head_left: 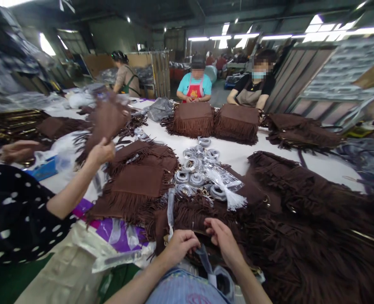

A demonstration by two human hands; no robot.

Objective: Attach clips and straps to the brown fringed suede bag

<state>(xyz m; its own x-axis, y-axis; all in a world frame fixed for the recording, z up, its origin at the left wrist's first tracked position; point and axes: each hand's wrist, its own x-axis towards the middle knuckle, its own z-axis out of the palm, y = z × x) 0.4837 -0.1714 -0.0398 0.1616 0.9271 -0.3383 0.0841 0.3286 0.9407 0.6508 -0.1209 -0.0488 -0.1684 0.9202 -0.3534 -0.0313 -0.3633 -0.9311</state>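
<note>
My left hand [184, 245] is closed in a pinch, low in the middle of the view. From its fingertips hangs a strap wrapped in clear plastic [205, 258], running down toward my lap. Just to the right is my right hand [221, 236], its fingers loosely curled and a little apart, with nothing visible between them. Both hands are over a dark brown fringed bag [191, 213], whose near part they partly hide. Beyond it lies a pile of coiled, plastic-wrapped straps [197, 179] with metal clasps. A bundle of white tag strings [226, 190] rests beside the coils.
At left, a co-worker's arm in a polka-dot sleeve [18, 211] lifts a blurred brown fringed bag [106, 118]. Stacked fringed bags [137, 179] lie nearby, with a large heap of brown bags [313, 228] at right. Across the white table [161, 137], people stand behind more bag stacks [193, 118].
</note>
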